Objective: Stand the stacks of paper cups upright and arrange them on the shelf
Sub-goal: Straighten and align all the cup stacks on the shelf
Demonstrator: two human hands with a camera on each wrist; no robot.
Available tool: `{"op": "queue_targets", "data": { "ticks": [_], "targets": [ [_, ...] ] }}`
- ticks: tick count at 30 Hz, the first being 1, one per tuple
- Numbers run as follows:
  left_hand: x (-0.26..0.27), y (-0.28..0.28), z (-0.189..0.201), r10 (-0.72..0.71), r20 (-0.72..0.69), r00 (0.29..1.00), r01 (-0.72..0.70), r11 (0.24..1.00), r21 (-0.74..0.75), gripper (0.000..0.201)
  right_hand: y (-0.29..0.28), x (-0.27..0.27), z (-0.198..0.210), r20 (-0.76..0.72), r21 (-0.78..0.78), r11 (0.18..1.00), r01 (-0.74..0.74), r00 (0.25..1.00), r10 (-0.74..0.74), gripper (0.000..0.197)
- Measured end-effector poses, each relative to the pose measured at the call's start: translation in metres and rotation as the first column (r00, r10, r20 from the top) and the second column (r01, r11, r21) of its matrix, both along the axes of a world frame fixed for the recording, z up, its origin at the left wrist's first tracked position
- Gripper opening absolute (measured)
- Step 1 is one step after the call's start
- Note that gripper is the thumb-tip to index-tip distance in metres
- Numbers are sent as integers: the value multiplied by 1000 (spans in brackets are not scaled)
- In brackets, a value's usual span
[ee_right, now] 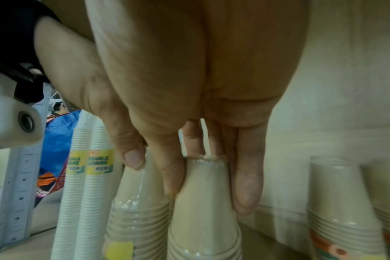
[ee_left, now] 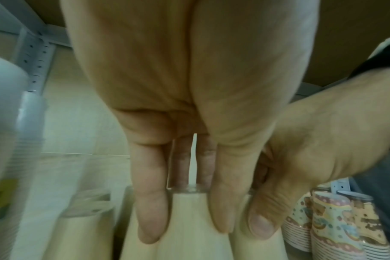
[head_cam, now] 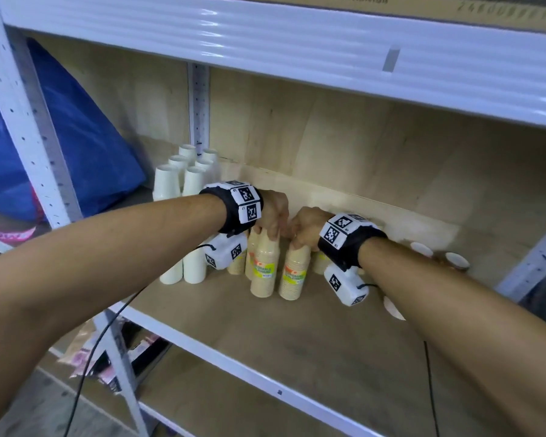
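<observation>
2 tan cup stacks (head_cam: 263, 266) (head_cam: 293, 271) are shown upright, side by side on the shelf (head_cam: 312, 329), long axes vertical. Each is pinched at its top from directly above: the left stack by the left hand (head_cam: 273, 212), the right stack by the right hand (head_cam: 308, 227). White stacks (head_cam: 183, 181) stand to the left. More cups (head_cam: 456, 260) at the right appear, though blurred, to lie tipped; the right hand is nearer these.
</observation>
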State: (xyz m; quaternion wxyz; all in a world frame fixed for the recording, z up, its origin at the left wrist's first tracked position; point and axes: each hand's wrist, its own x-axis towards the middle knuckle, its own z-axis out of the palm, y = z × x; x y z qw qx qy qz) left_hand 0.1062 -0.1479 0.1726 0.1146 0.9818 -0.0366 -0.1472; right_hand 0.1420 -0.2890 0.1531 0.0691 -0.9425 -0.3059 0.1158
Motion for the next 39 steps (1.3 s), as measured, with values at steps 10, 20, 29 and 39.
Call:
{"op": "queue_targets", "data": {
  "ticks": [10, 20, 29, 39],
  "targets": [
    [34, -70, 6, -121, 145, 982, 121, 993, 10, 33, -70, 28, 8, 60, -89, 981, 173, 984, -168, 38],
    [74, -126, 0, -223, 217, 950, 224, 974, 20, 33, -123, 60, -5, 134, -40, 949, 312, 943, -305, 35],
    [99, -147, -8, -238, 233, 943, 234, 971, 45, 19, -137, 84, -17, 106, 38, 941, 335, 935, -337, 27],
    [110, -150, -19, -266, 220, 939, 255, 964, 75, 23, -130, 95, -26, 106, 57, 930, 363, 924, -367, 25]
  ]
}}
